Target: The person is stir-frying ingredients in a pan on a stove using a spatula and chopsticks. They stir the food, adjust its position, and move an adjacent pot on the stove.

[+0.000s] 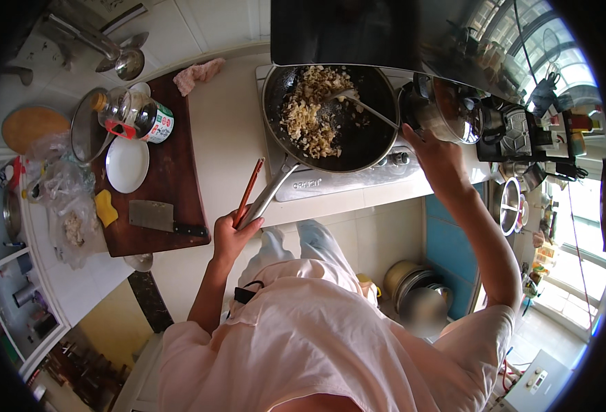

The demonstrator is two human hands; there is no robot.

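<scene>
A dark wok (pixel 372 147) sits on the steel gas stove (pixel 323 184), holding chopped, lightly browned food (pixel 310 121) heaped toward its left side. My left hand (pixel 232 234) grips the wok's metal handle (pixel 272 193). Pinned against that handle in the same hand is a pair of reddish-brown chopsticks (pixel 250 185), tips pointing up. My right hand (pixel 439 159) is closed on the handle of a metal spatula (pixel 372 109). The spatula's blade rests among the food, partly covered by it. A dark range hood (pixel 344 33) overhangs the wok's far rim.
Left on a dark wooden board (pixel 179 154) are a cleaver (pixel 152 215), a yellow sponge (pixel 106 207), a white plate (pixel 128 165) and a large sauce bottle (pixel 135 116). A pink cloth (pixel 197 76) lies behind. Right of the wok stands a lidded pot (pixel 444 110).
</scene>
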